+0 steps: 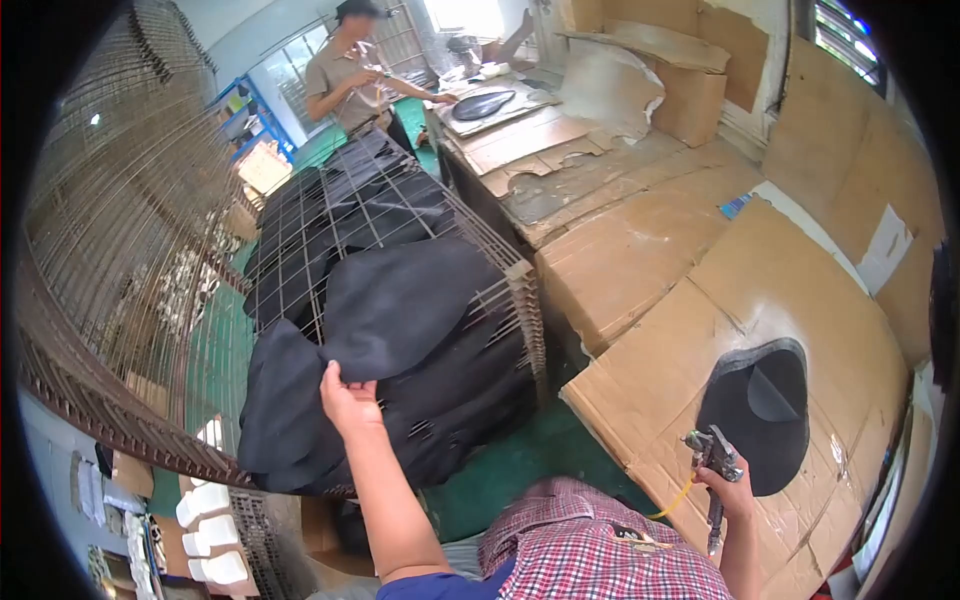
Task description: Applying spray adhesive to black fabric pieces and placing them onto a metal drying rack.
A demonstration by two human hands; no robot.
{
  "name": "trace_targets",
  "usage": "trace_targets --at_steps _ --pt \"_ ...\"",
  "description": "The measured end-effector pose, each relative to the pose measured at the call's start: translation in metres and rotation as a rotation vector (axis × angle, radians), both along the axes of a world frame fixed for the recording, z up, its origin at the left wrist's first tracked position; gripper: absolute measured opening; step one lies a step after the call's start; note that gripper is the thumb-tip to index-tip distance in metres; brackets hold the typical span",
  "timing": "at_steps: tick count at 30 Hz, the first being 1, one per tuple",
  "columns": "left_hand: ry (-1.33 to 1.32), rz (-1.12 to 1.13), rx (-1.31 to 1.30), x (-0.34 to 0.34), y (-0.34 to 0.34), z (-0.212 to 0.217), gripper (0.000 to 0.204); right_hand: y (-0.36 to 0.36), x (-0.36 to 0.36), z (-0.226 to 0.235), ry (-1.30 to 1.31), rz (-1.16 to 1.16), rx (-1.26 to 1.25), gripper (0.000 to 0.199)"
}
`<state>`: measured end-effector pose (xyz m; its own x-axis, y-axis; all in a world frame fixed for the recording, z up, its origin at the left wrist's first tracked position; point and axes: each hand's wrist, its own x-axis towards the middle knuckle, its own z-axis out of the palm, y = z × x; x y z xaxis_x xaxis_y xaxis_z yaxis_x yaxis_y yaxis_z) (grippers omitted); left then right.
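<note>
My left hand (352, 396) pinches the near edge of a black leather-like sheet (395, 300), which lies on a wire rack (350, 200). Another dark piece (280, 400) droops over the rack's side, left of that hand. In my right hand (733, 482) is a spray gun (712, 455) with a yellow hose (680, 500) running from it. Just beyond the gun, a black rounded sheet (765, 415) rests on the cardboard-covered table (640, 440), with a smaller flap-like shape on its upper part.
More wire racks (140, 230) stand stacked at the left. Further off, a co-worker (350, 80) reaches toward a black oval piece (483, 105) on the far table. Cardboard panels (850, 150) line the right wall. White containers (210, 530) sit at lower left. The floor is green.
</note>
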<state>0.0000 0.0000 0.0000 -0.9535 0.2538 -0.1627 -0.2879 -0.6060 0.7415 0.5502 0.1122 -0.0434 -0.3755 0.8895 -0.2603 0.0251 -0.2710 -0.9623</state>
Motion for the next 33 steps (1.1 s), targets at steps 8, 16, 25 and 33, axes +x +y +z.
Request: trace_targets --at_steps 8,16,25,33 --pt "0.244 -0.101 -0.297 0.185 0.100 -0.004 0.029 -0.009 0.082 0.000 -0.071 -0.217 0.029 0.050" --pt "0.885 -1.110 -0.447 0.423 0.266 -0.166 0.012 -0.039 0.184 0.030 -0.181 -0.425 0.020 0.050" --pt "0.108 -1.640 -0.780 0.655 0.380 -0.227 0.038 -0.111 0.274 0.039 -0.162 -0.818 0.029 0.053" --pt "1.190 -1.422 -0.592 0.677 0.401 -0.240 0.043 -0.107 0.307 0.048 -0.143 -0.856 0.097 0.053"
